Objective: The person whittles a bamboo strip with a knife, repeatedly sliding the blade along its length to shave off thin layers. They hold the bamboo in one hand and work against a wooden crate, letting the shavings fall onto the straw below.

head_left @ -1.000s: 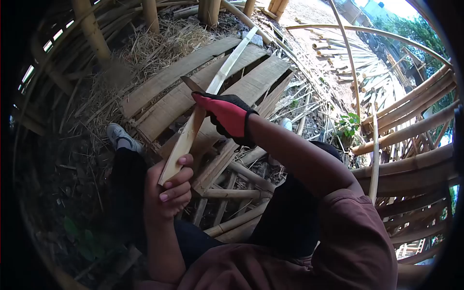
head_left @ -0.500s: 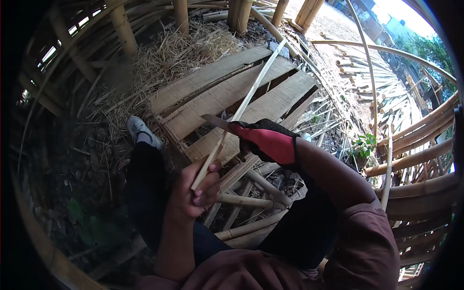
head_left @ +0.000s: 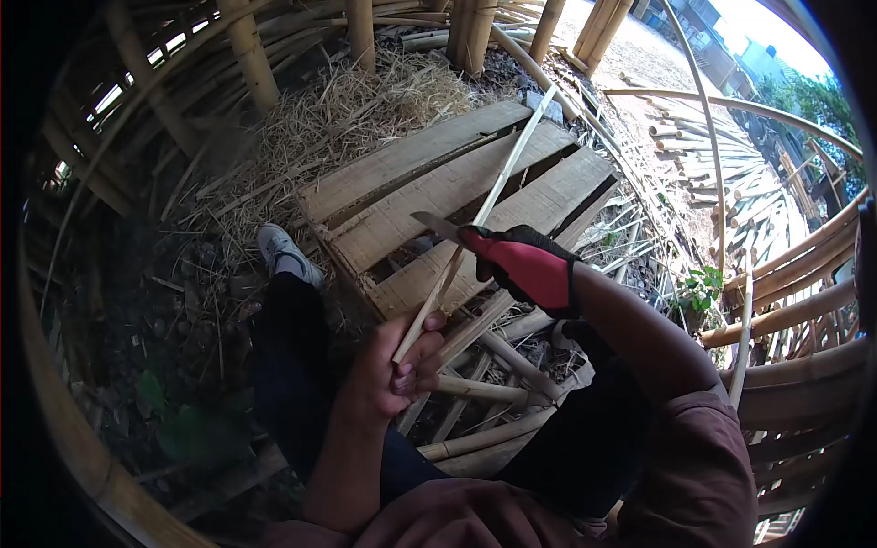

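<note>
Pale single strip (head_left: 494,194), one knife (head_left: 438,226)

The sky (head_left: 760,18) glares upper right, the left is dim, and edges curve.

I've got two hands in the shot, left hand (head_left: 402,361) and right hand (head_left: 530,265), and just one glove (head_left: 544,271) between them. One knife (head_left: 437,225), one bamboo strip (head_left: 512,169). Three broad boards (head_left: 438,195) on top of the one slatted stand (head_left: 557,196), two trouser legs (head_left: 294,342), only one shoe (head_left: 287,254) I can make out for sure. The poles (head_left: 694,146) piled off to the right are honestly too many to count
</note>
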A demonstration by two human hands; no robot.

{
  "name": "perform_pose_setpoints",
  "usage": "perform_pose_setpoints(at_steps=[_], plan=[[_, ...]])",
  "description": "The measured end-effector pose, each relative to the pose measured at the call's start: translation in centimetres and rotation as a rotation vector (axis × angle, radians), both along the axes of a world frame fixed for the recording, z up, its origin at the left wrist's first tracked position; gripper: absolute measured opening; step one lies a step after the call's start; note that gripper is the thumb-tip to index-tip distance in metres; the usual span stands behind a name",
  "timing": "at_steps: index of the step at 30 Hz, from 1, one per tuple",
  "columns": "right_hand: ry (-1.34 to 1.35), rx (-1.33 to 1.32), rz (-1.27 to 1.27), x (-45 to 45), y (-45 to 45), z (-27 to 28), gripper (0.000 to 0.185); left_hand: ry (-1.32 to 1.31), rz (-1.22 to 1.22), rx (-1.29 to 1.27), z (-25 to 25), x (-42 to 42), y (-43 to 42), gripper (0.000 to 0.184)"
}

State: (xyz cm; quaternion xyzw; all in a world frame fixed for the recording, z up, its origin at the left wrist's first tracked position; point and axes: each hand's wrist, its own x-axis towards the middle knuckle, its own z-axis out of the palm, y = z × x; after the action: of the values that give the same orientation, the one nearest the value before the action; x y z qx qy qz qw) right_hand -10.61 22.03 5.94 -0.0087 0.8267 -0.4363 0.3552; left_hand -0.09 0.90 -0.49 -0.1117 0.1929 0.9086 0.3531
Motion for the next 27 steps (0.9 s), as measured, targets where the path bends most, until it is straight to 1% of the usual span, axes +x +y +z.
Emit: perform_pose_setpoints(at_steps=[2,5,6,7,8,9,11,12,13,15,17,19,20,21,22,23,25,26,27], plan=[[0.044,0.013,0.12,2.7,-1.7,0.1,0.069,0.016,0.006,-0.017,-0.5,0.3,-0.3,0.021],[0.078,0.048,0.123,1.6,-0.8,1.3,0.068,-0.016,0.029,-0.019,-0.4,0.6,-0.1,0.02],[0.096,0.058,-0.004,-0.1,0.4,-0.5,0.07,-0.02,0.029,-0.02,-0.2,0.7,0.1,0.02],[0.065,0.072,-0.144,-1.1,1.0,-1.1,0.07,-0.022,0.017,-0.077,0.1,0.6,0.3,0.021],[0.044,0.085,-0.118,-1.5,1.6,-1.3,0.07,-0.02,0.004,-0.134,0.3,0.5,0.4,0.021],[0.026,0.098,-0.091,-1.4,1.5,-0.3,0.07,-0.013,0.003,-0.134,0.5,0.4,0.4,0.021],[0.065,0.045,0.13,1.6,-0.9,1.4,0.069,-0.001,0.004,-0.152,0.5,0.6,0.3,0.023],[0.097,0.023,0.234,2.6,-1.4,0.2,0.068,-0.003,0.01,-0.153,0.5,0.8,0.4,0.023],[0.094,0.02,0.235,2.4,-1.2,-0.1,0.068,-0.024,0.033,-0.202,0.5,0.9,0.7,0.024],[0.095,0.008,0.18,1.8,-0.6,0.0,0.068,-0.055,0.047,-0.252,0.5,1.3,0.7,0.025],[0.048,0.128,-0.025,-0.3,0.9,0.4,0.07,-0.047,0.007,-0.159,0.5,0.9,0.6,0.025],[-0.011,0.066,-0.131,-0.3,0.3,0.1,0.071,-0.031,0.002,-0.142,0.6,0.8,0.6,0.025],[0.1,0.056,0.096,0.6,0.4,0.4,0.069,-0.02,0.004,-0.124,0.7,0.7,0.6,0.025],[0.205,0.046,0.325,2.5,-1.0,1.9,0.068,-0.019,0.009,-0.124,0.7,0.9,0.5,0.025],[0.076,0.086,0.28,3.6,-1.8,0.1,0.063,-0.048,0.033,-0.127,0.6,1.1,0.5,0.025],[0.075,0.082,0.28,3.5,-1.9,0.6,0.063,-0.078,0.053,-0.131,0.6,1.3,0.5,0.024],[0.043,0.094,0.182,2.9,-1.6,2.3,0.066,-0.056,0.041,-0.143,0.5,1.3,0.6,0.024],[0.153,0.142,0.142,1.6,-0.7,1.3,0.069,-0.022,0.032,-0.151,0.6,1.2,0.7,0.023],[0.166,0.146,0.052,0.6,-0.2,0.9,0.072,-0.019,0.033,-0.15,0.7,1.2,0.7,0.023]])
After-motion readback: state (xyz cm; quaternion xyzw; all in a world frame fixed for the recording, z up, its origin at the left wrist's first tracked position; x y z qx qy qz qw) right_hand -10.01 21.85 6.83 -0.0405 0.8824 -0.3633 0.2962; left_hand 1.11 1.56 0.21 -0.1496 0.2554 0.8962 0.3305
